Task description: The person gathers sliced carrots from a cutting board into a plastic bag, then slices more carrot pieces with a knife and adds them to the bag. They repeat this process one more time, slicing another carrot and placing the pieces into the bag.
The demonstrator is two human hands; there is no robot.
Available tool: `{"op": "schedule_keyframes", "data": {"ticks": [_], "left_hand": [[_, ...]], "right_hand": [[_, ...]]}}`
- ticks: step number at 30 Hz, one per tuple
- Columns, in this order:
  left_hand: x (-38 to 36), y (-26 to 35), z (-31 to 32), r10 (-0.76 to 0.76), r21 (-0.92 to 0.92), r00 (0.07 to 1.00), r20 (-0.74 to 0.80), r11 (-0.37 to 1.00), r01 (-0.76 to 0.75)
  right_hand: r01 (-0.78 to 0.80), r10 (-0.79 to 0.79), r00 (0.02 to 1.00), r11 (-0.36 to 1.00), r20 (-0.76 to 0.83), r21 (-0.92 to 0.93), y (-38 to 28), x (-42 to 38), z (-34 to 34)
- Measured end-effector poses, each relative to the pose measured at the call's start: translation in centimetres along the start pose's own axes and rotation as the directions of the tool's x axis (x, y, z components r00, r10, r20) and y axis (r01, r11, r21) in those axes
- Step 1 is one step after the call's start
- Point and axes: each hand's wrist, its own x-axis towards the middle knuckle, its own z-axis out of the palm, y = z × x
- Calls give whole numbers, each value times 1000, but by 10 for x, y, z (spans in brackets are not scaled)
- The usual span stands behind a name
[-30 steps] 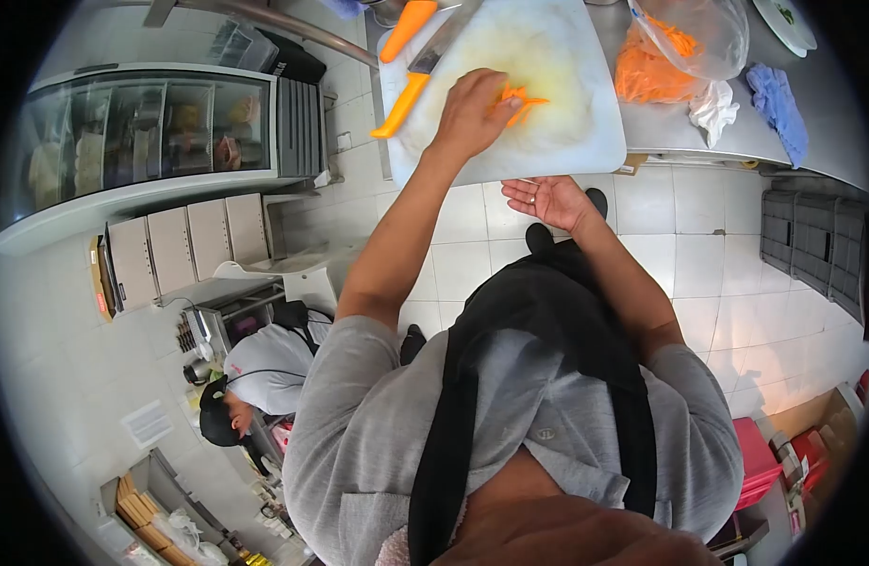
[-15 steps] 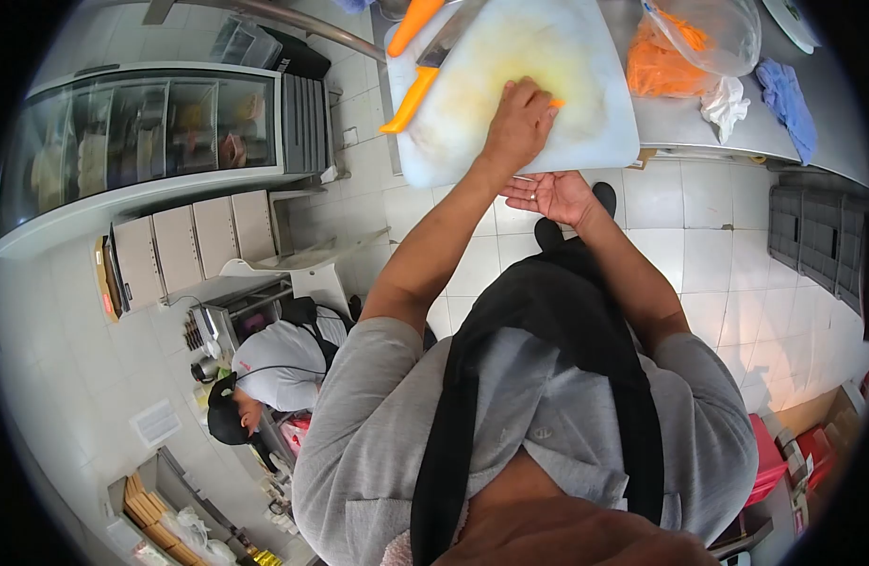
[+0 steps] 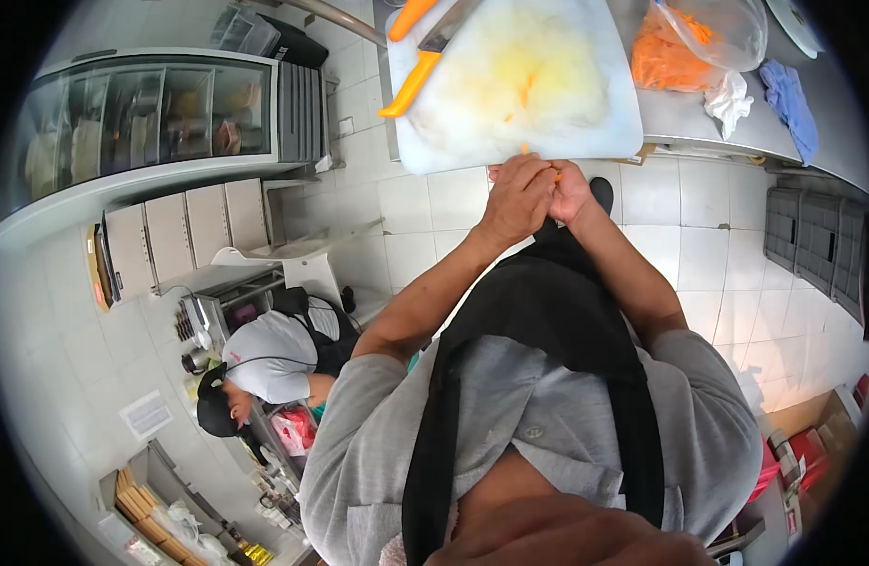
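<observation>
My left hand (image 3: 517, 200) is at the near edge of the white cutting board (image 3: 444, 141), its fingers curled downward over my right hand (image 3: 572, 192). The right hand is cupped underneath, just off the edge. An orange carrot scrap (image 3: 558, 176) shows between the two hands, and another small orange bit lies at the board's edge by the left fingertips. Much of the right palm is hidden. Carrot shreds (image 3: 526, 90) lie on the yellow-stained middle of the board. A knife with an orange handle (image 3: 412, 85) rests along the board's left side.
Right of the board, a clear plastic bag of shredded carrot (image 3: 670, 57) sits on the steel table (image 3: 679, 125). Beside it are a crumpled white paper (image 3: 729, 102) and a blue cloth (image 3: 786, 99). Another person (image 3: 274, 354) works behind on the left.
My left hand has come back from the board's middle to its near edge, meeting my right hand. The right fingers have curled up, and orange shreds on the board are uncovered.
</observation>
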Motion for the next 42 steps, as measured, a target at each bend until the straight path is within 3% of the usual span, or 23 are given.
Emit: {"op": "schedule_keyframes", "data": {"ticks": [3, 7, 9, 10, 12, 17, 19, 21, 24, 26, 30, 34, 36, 37, 38, 40, 42], "left_hand": [[3, 0, 4, -2, 50, 999, -34, 999, 3], [6, 3, 4, -24, 82, 1000, -12, 996, 25], [6, 4, 0, -33, 61, 999, 9, 998, 33], [5, 6, -1, -46, 42, 999, 29, 998, 45], [5, 8, -3, -96, 21, 995, 7, 995, 96], [20, 16, -13, -156, 13, 988, 16, 988, 155], [41, 5, -15, -144, -106, 989, -14, 984, 142], [77, -19, -21, -183, -78, 983, 27, 980, 184], [124, -74, -6, -96, 58, 993, -66, 993, 99], [139, -88, -3, -139, 80, 988, 71, 988, 133], [112, -93, 2, -42, 108, 988, 148, 994, 26], [37, -48, -10, -2, 110, 979, 202, 994, -21], [11, -21, -16, -7, -22, 963, 271, 1000, 13], [3, -7, -17, -73, -116, 967, 244, 988, 104], [-4, 6, -18, -143, -213, 965, 221, 958, 191], [-8, 18, -36, -159, -245, 973, 170, 949, 197], [-15, 19, -49, -414, -348, 910, 15, 851, 393]], "right_hand": [[16, -8, 993, 998, 118, -64, 2, 15, -28], [39, -39, 977, 999, 210, 6, 1, 12, -39], [-105, 86, 965, 992, 248, 66, -4, 11, -45], [-104, 84, 965, 992, 248, 69, 0, 5, -27], [16, -44, 978, 991, -204, -136, 7, -6, 4], [19, -32, 984, 997, -173, -79, 7, -5, 2], [14, -24, 987, 998, -157, -62, 8, -8, 9], [30, -31, 988, 1000, -149, -4, 10, -10, 20], [-5, 6, 997, 1000, -80, 4, 8, -8, 16], [-1, 1, 996, 1000, -95, 2, 8, -7, 17], [-17, 18, 998, 1000, -65, 22, 9, -6, 17], [2, -3, 996, 1000, -94, -8, 16, 2, 7], [-25, 20, 994, 999, -111, -37, 18, 7, -19], [-45, 48, 998, 996, 31, -71, 21, 2, -26], [-54, 56, 998, 995, 26, -78, 22, -3, -33], [-183, 177, 967, 983, 183, 19, 22, -15, -35], [-229, 196, 949, 967, 247, 115, 26, -25, -37]]}}
